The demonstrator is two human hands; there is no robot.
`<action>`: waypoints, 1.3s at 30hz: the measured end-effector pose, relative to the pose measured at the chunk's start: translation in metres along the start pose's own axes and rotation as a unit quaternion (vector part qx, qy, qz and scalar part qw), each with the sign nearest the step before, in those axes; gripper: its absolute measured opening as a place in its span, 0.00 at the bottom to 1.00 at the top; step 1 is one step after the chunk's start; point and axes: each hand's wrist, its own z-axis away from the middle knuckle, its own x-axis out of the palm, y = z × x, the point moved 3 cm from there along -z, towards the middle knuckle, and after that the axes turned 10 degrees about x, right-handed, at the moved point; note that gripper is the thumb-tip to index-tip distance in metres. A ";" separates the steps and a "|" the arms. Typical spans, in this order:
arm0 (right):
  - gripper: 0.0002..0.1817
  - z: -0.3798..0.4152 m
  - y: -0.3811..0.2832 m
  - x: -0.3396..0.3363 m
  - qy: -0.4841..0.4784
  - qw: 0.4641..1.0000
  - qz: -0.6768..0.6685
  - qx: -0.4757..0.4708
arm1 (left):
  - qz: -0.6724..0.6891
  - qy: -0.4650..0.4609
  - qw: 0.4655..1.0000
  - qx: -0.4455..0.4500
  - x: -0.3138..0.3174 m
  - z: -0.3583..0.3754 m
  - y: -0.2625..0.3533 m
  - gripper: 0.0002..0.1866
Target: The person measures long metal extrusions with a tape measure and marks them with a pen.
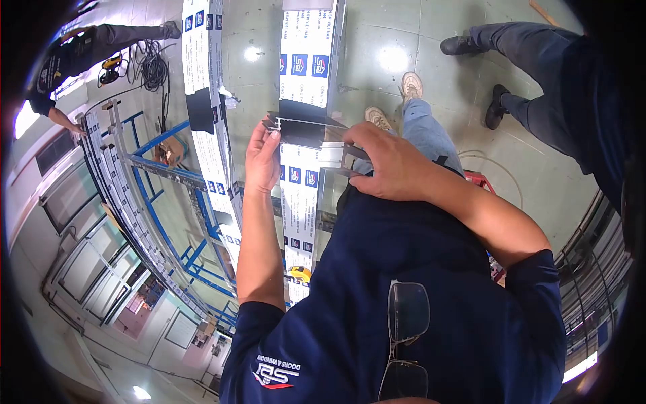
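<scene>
My left hand [263, 158] pinches one end of a short dark metal profile piece [313, 121] between thumb and fingers. Its thin plate spans across to the right, over the wrapped bars. My right hand [390, 165] is closed around the other side, its fingers and thumb on a dark, hollow-ended section. A silver-white part [331, 155] of the metalwork shows just left of those fingers. My right palm hides some of the section. Below both hands lies a long bar [299, 209] in white printed film, with black tape around it.
A second film-wrapped bar [210, 148] runs alongside on the left. Blue metal racks [145, 165] carry more profiles. A yellow tape measure [300, 273] lies near my left elbow. One person [67, 67] reaches toward the racks; another person [545, 74] stands at right. Cables [151, 67] lie on the floor.
</scene>
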 end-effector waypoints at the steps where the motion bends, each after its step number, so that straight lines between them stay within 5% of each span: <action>1: 0.28 0.000 -0.001 0.000 -0.001 1.000 0.001 0.004 | 0.001 0.002 1.000 0.001 0.000 0.000 0.000 0.26; 27: 0.30 0.004 -0.006 -0.004 0.014 1.000 0.028 -0.004 | -0.024 0.016 1.000 0.004 0.003 -0.001 0.007 0.26; 39: 0.30 -0.011 -0.054 -0.003 0.098 0.974 0.200 -0.041 | -0.003 0.049 0.999 0.022 0.000 -0.007 0.000 0.27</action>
